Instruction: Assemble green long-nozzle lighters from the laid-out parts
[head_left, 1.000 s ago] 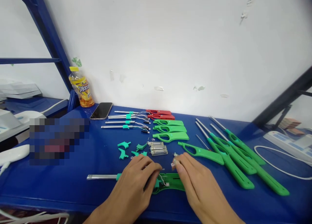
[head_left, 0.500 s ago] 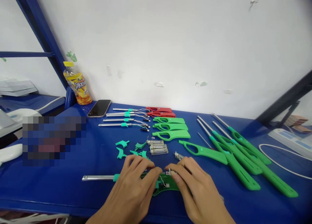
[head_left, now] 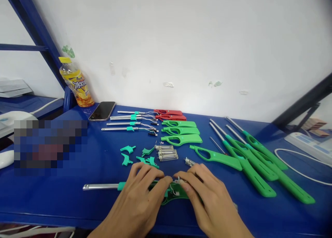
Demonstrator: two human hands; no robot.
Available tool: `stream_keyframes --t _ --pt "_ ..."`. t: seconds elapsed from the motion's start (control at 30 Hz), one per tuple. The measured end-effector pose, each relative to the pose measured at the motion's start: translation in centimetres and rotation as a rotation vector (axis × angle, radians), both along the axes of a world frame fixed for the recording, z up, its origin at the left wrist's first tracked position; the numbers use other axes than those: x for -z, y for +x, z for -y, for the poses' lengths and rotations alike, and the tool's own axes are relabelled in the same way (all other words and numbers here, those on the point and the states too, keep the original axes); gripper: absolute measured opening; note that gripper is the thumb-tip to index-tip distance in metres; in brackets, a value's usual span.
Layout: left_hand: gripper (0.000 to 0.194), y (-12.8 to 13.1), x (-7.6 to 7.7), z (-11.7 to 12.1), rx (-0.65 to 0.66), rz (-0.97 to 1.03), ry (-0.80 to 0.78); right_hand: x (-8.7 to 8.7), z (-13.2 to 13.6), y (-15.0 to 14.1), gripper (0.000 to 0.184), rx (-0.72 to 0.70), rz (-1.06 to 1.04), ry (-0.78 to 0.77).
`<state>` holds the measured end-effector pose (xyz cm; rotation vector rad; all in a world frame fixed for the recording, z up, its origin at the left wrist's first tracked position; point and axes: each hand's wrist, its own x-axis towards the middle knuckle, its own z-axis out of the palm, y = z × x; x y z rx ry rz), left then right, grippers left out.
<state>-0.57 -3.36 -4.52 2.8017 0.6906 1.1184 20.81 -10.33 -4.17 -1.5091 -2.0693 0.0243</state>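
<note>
A half-built lighter lies on the blue table near the front edge: a green handle shell (head_left: 178, 195) with white wires in it and a metal tube (head_left: 100, 187) pointing left. My left hand (head_left: 141, 200) lies over the handle's left part, fingers curled and pressing it down. My right hand (head_left: 207, 200) sits at the handle's right side, thumb and forefinger pinched on a small metal part (head_left: 178, 181) at the wires. Behind the hands lie teal triggers (head_left: 137, 155) and clear fuel cells (head_left: 167, 153).
Finished green lighters (head_left: 254, 158) lie at the right, green and red handle shells (head_left: 178, 131) and metal tubes with wires (head_left: 129, 122) in the middle. A phone (head_left: 102, 111) and a drink bottle (head_left: 75, 82) stand at the back left. A white cable (head_left: 298, 165) curls at the far right.
My right hand has come down from the loose parts behind to the green handle with the small metal part pinched. The left hand has stayed on the handle. The camera has shifted slightly.
</note>
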Motion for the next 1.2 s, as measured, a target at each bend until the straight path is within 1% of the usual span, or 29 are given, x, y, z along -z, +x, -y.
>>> stream_keyframes --t 0.23,0.4,0.57,0.77,0.9,1.1,1.2 --pt "0.026 0.05 -0.29 -0.02 0.012 0.011 0.009 0.19 0.07 -0.16 0.021 -0.025 -0.044 -0.032" --pt "0.027 0.04 -0.2 0.09 0.028 -0.017 -0.006 0.33 0.17 -0.17 0.024 -0.047 -0.045 -0.068" --pt "0.026 0.16 -0.12 0.29 0.039 0.008 0.004 0.41 0.36 -0.15 0.029 -0.041 -0.024 -0.058" --pt "0.024 0.03 -0.19 0.49 0.058 -0.012 -0.001 0.44 0.38 -0.19 0.031 -0.041 -0.016 -0.066" --pt "0.025 0.2 -0.01 0.43 0.046 0.003 0.01 0.51 0.45 -0.11 0.032 -0.067 -0.029 -0.079" --pt "0.024 0.09 0.11 0.46 0.04 -0.01 0.031 0.89 0.61 -0.04 0.04 -0.081 -0.015 -0.095" --pt "0.023 0.0 0.03 0.45 0.033 -0.005 0.03 0.77 0.56 -0.09 0.04 -0.082 -0.026 -0.093"
